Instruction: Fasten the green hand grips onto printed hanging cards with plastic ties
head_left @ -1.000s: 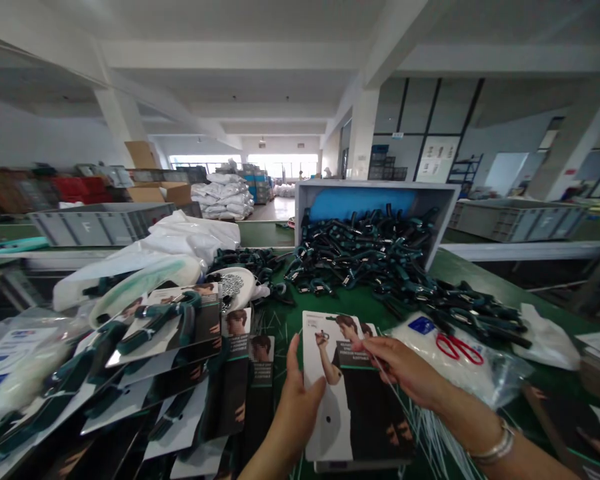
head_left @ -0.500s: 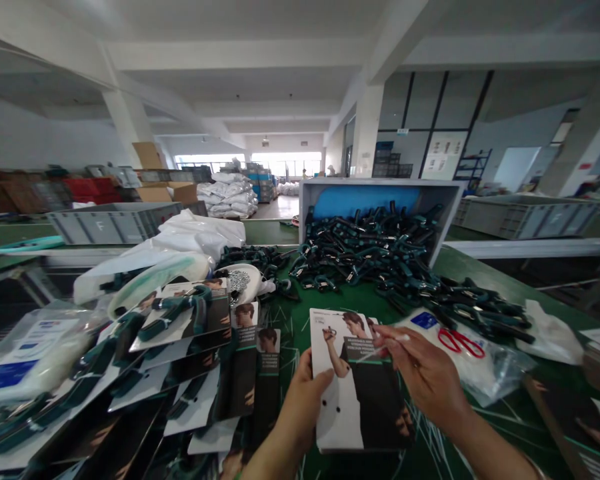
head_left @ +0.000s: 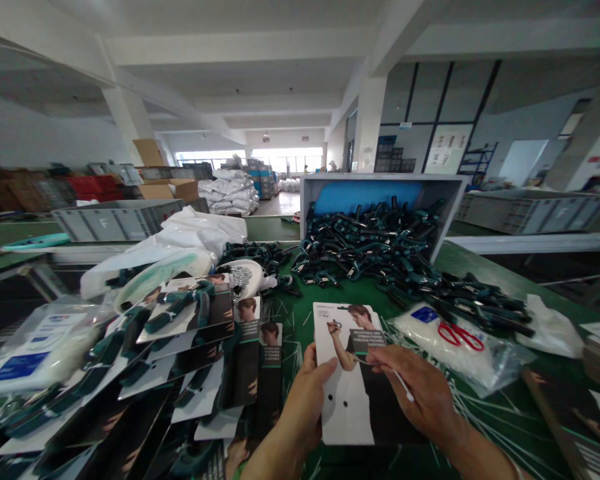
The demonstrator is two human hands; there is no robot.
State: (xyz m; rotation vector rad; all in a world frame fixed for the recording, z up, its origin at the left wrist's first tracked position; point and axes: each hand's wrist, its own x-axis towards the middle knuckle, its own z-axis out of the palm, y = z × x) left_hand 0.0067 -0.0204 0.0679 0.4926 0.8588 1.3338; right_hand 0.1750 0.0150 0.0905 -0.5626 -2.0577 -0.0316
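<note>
My left hand [head_left: 305, 400] grips the left edge of a printed cardboard display card [head_left: 347, 387], which has several punched holes low on it and a photo of a person using a hand grip. My right hand [head_left: 415, 393] pinches a thin white plastic tie [head_left: 397, 377] over the card's right side. The tie's tip lies near the card's printed arm. Below my left wrist and to the left lies a stack of carded teal-and-black hand grip trainers [head_left: 190, 313]. A heap of loose grip trainers [head_left: 365, 250] spills from a tilted grey crate [head_left: 380, 180] across the green table [head_left: 293, 327].
Red scissors [head_left: 460, 337] lie on a clear plastic bag of white ties at the right. White plastic bags [head_left: 180, 240] bulge behind the carded stack. Grey crates [head_left: 115, 223] stand behind the table, with sacks and boxes along a wide factory floor beyond.
My right hand has dropped lower, and the white tie now slants down across the card. The card has shifted slightly right, and the head view has tilted a little.
</note>
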